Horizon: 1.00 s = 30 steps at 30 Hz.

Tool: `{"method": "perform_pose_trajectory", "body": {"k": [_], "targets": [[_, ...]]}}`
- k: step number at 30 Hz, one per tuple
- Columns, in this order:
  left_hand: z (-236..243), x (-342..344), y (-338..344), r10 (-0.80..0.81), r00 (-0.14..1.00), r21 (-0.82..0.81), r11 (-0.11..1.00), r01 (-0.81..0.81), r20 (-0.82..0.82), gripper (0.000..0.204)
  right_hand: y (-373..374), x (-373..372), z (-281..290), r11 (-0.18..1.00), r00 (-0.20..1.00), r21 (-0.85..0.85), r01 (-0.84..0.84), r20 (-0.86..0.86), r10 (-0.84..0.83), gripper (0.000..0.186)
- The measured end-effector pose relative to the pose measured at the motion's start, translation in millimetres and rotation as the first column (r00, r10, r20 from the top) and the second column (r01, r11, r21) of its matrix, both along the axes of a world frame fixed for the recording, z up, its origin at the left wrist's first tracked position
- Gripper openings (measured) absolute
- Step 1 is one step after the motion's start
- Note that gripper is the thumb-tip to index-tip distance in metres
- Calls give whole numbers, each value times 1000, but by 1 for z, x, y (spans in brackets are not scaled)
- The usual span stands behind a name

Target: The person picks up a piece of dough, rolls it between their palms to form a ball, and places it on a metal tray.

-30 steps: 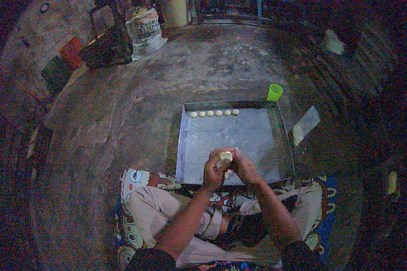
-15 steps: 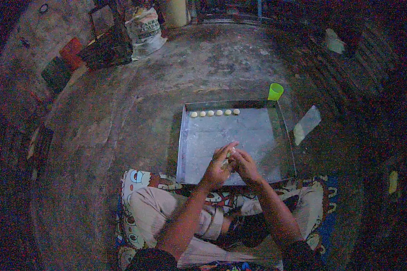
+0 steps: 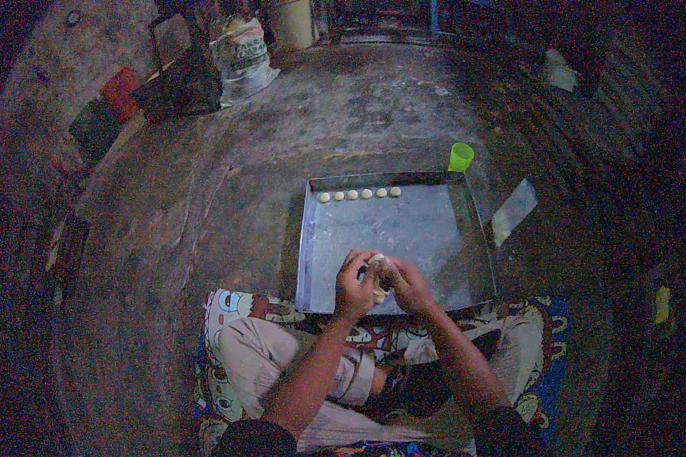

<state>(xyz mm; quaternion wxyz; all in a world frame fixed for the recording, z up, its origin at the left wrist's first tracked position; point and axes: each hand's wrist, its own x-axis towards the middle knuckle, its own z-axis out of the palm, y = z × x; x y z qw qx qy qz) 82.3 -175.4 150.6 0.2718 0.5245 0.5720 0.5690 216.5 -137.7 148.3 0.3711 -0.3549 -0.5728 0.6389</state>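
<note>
A pale lump of dough (image 3: pixel 379 293) is held between my two hands, above the near part of a shallow square metal tray (image 3: pixel 427 228). My left hand (image 3: pixel 354 283) is closed round it from the left, and part of the dough hangs below the fingers. From the right, my right hand (image 3: pixel 408 286) pinches the top of the lump with thumb and fingers. Along the tray's far left side lies a row of several small round dough balls (image 3: pixel 352 195), spaced slightly apart.
Just past the tray's far right corner stands a lime-green cup (image 3: pixel 461 157). A clear plastic bag (image 3: pixel 515 209) lies on the floor to the right. Further off are a white sack (image 3: pixel 244 65), a red object (image 3: pixel 120 90) and a pale bucket (image 3: pixel 291 23). Under my crossed legs is a patterned mat (image 3: pixel 232 303).
Both hands have shifted slightly left and nearer to me. More of the dough now shows between them. The row of dough balls is unchanged.
</note>
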Motion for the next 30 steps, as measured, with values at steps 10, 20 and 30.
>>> {"method": "perform_pose_trajectory", "body": {"k": [10, 20, 30], "targets": [[-27, -15, -3, -50, 999, 162, 986, 48, 10, 28, -1, -3, 21, 985, 969, 86, -151, 209, 130, 38], [-34, 2, 26, -228, 823, -31, 958, 285, 521, 36, 40, 8, -36, 921, 972, -316, -229, -117, 201, 36], [-38, 30, 27, -321, 631, -30, 877, 480, 707, 42, 27, 25, -8, 991, 988, 4, 134, 71, -134, 35]]}}
